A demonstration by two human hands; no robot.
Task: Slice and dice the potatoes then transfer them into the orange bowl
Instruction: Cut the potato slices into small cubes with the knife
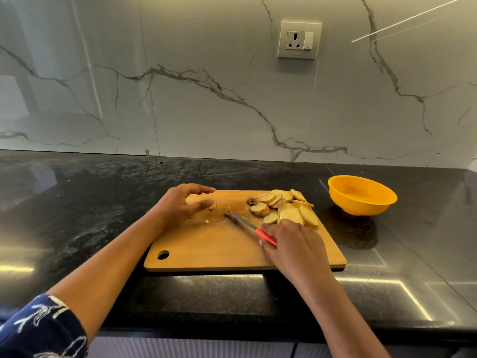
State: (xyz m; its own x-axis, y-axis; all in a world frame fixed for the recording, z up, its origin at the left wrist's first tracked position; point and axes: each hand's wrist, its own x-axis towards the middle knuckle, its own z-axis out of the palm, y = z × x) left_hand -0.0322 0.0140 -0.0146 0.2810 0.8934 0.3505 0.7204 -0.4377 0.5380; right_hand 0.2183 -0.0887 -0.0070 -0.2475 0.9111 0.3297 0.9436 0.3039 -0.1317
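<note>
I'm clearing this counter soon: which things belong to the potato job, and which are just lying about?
Job: potato slices, knife, cutting board, orange bowl.
Not part of it: wall socket, black counter.

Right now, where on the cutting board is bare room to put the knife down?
On the cutting board, the near strip between its hanging hole and the right hand is bare. Potato slices crowd the far right corner; scraps lie by the left hand.

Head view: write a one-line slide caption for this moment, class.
Right hand grips a red-handled knife beside potato slices on the wooden board; left hand open, orange bowl empty.
</note>
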